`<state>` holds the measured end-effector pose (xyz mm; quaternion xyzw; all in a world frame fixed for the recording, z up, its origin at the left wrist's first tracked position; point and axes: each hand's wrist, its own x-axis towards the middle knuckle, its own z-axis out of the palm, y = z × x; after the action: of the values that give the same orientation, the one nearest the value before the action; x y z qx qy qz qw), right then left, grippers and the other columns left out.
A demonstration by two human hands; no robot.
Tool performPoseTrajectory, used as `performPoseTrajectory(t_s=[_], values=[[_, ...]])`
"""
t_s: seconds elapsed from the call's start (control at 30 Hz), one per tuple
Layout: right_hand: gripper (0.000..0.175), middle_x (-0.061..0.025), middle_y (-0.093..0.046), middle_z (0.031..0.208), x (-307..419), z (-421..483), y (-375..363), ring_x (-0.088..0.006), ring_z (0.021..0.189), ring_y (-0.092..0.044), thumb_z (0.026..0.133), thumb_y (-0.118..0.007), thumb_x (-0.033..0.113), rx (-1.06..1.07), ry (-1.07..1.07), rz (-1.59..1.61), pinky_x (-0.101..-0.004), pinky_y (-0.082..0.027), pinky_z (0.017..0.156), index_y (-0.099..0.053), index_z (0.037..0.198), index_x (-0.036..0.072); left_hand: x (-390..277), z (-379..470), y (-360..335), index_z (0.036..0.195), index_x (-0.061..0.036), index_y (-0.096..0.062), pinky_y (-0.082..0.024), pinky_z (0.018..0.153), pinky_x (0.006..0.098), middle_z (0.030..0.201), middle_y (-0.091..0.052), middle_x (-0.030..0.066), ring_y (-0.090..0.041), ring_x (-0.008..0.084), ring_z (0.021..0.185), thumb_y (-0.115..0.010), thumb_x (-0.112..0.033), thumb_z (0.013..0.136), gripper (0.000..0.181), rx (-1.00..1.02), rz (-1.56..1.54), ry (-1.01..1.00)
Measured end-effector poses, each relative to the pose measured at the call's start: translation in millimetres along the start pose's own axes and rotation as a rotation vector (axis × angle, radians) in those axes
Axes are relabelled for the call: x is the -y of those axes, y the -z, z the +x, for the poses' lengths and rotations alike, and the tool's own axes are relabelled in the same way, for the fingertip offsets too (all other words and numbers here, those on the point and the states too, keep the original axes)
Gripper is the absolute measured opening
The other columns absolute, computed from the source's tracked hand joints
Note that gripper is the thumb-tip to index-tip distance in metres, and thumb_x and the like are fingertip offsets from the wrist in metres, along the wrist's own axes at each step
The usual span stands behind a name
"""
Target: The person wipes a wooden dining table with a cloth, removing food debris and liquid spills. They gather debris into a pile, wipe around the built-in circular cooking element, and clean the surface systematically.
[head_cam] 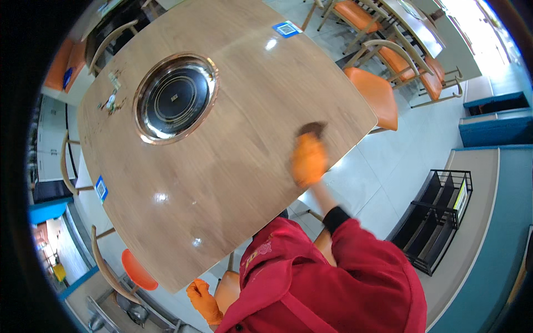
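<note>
My right hand (309,162), in an orange glove and blurred, presses on a dark brown cloth (313,128) on the wood-grain table (250,166), close to its right edge. Beside the table's near corner, my left hand (205,301) hangs low in a matching glove; its fingers are curled and nothing shows in them. Set into the table is a round black cooktop (175,98) with a copper-coloured rim. Food scraps and crumpled litter (111,100) lie beyond it, near the far left edge.
Blue cards with printed codes (287,29) sit at two table edges. Orange-seated wooden chairs (372,98) stand at the right, and an orange stool seat (139,269) is by the near left side. A black metal rack (433,220) rests on a ledge to the right.
</note>
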<state>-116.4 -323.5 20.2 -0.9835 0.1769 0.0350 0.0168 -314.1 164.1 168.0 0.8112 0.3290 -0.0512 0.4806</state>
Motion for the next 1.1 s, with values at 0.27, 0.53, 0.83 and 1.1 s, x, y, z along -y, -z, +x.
performPoseTrajectory(t_s=[0.27,0.53,0.83,1.1], values=[[0.022,-0.0109,-0.073,0.103,183.6,-98.6,9.4,-0.0331,0.103,-0.069,0.088,-0.065,0.021,0.052,0.949,0.873,-0.0455,-0.054,0.094,-0.07,0.106,0.011,-85.4,8.5,-51.4,0.103,0.001,-0.06,-0.05,0.079,0.0306,0.092,-0.061,0.0062,-0.057,0.0146,0.084,-0.062,-0.011,0.102,0.012,-0.026,0.086,-0.155],[0.043,-0.0183,-0.067,0.135,-187.2,85.5,2.8,-0.0392,0.125,-0.061,0.093,-0.066,0.021,-0.531,0.084,0.2,-0.0481,-0.047,0.109,-0.066,0.134,0.008,-85.5,4.5,-60.8,0.104,-0.001,-0.063,-0.05,0.078,0.0311,0.097,-0.064,0.0059,-0.058,0.0145,0.085,-0.064,-0.011,0.102,0.01,0.036,0.203,-0.164],[0.02,-0.0095,-0.074,0.094,20.0,-48.1,-5.0,-0.0324,0.091,-0.072,0.083,-0.071,0.027,0.172,0.143,0.149,-0.0483,-0.055,0.074,-0.077,0.095,0.013,-47.6,21.7,-40.6,0.106,-0.0014,-0.066,-0.051,0.079,0.0311,0.097,-0.067,0.0072,-0.061,0.0151,0.086,-0.065,-0.014,0.102,0.013,0.066,0.172,-0.123],[0.021,-0.0129,-0.072,0.1,55.1,-41.1,-9.8,-0.0388,0.09,-0.068,0.088,-0.07,0.029,-0.339,0.127,0.339,-0.0503,-0.054,0.075,-0.075,0.101,0.014,-13.3,59.4,52.5,0.108,0.0001,-0.065,-0.052,0.079,0.031,0.096,-0.068,0.0073,-0.062,0.0155,0.086,-0.065,-0.018,0.105,0.018,0.017,0.185,-0.181]])
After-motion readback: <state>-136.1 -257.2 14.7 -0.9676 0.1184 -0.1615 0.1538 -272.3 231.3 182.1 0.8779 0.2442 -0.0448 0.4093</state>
